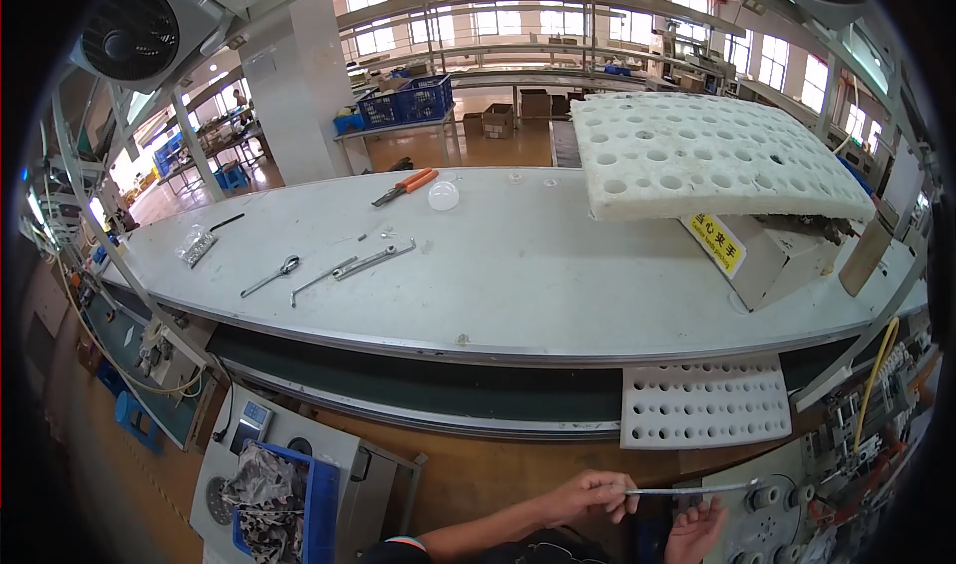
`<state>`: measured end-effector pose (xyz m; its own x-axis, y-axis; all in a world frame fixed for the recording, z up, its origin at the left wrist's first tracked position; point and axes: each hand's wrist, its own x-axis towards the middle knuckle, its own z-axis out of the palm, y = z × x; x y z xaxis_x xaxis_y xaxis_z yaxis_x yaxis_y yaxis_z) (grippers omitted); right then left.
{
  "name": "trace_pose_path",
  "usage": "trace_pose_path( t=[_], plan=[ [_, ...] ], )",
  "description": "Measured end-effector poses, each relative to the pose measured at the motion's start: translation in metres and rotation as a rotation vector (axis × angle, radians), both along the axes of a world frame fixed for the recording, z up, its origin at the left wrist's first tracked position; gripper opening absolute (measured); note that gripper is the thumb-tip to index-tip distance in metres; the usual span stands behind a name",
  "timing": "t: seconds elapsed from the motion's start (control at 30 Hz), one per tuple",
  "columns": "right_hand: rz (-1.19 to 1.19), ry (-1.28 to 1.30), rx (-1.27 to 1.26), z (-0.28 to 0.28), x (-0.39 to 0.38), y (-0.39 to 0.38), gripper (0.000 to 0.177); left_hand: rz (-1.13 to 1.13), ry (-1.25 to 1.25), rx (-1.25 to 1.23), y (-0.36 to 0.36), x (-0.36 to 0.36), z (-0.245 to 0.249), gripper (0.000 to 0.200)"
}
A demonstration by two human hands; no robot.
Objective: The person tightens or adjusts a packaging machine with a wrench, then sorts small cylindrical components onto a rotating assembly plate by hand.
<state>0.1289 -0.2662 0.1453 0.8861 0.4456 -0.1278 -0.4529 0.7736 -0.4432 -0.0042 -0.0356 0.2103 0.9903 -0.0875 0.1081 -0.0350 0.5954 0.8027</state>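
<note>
Showing beyond the rod — holed panel, wrenches.

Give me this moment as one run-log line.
left hand: holds thin rod | right hand: open, near rod | wrench: on table

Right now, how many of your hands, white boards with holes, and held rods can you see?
Left hand and right hand: 2
Upper board and lower board: 2
Held rod: 1
Total: 5
</note>
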Motion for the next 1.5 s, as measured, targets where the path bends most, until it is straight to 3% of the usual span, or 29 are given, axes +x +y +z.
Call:
trace_pose_path(
  t=[0.1,0.2,0.3,0.4,0.57,0.67,0.8,0.87,0.93,1.2,1.3,1.37,1.5],
  plan=[
    [0.052,0.041,-0.526,0.002,-0.013,0.006,0.028,0.084,-0.098,-0.100,0.014,-0.008,0.012,0.032],
    [0.196,0.004,-0.696,-0.007,-0.023,0.015,0.028,0.133,-0.083,-0.161,0.021,-0.018,0.009,0.031],
    [0.280,-0.080,-0.703,-0.003,-0.027,0.030,0.028,0.152,0.006,-0.191,0.021,-0.030,0.005,0.031],
    [0.348,-0.184,-0.677,0.008,-0.033,0.053,0.029,0.140,-0.060,-0.060,0.020,-0.038,0.002,0.031],
    [0.444,-0.371,-0.627,0.026,-0.049,0.079,0.027,0.103,-0.045,-0.079,0.020,-0.048,-0.006,0.033],
    [0.481,-0.431,-0.802,0.036,-0.060,0.091,0.026,0.099,-0.069,-0.187,0.022,-0.054,-0.003,0.035],
    [0.529,-0.447,-0.790,0.016,-0.061,0.083,0.027,0.124,-0.007,-0.357,0.029,-0.055,-0.011,0.037],
    [0.475,-0.448,-0.832,0.026,-0.067,0.079,0.026,0.065,-0.147,-0.395,0.032,-0.052,-0.018,0.037],
    [0.443,-0.408,-0.969,0.029,-0.069,0.074,0.025,0.054,-0.090,-0.380,0.028,-0.051,-0.017,0.037],
    [0.341,-0.360,-1.043,0.004,-0.066,0.039,0.024,-0.061,-0.031,-0.346,0.013,-0.031,-0.018,0.038],
    [0.297,-0.385,-1.029,-0.014,-0.066,0.034,0.022,-0.115,-0.078,-0.474,0.005,-0.022,-0.017,0.039],
    [0.242,-0.381,-0.986,-0.007,-0.071,0.028,0.019,-0.076,-0.048,-0.703,-0.001,-0.014,-0.009,0.040],
    [0.211,-0.480,-1.069,-0.024,-0.077,-0.002,0.023,-0.026,0.156,-0.685,-0.011,0.002,-0.013,0.043]
  ],
)
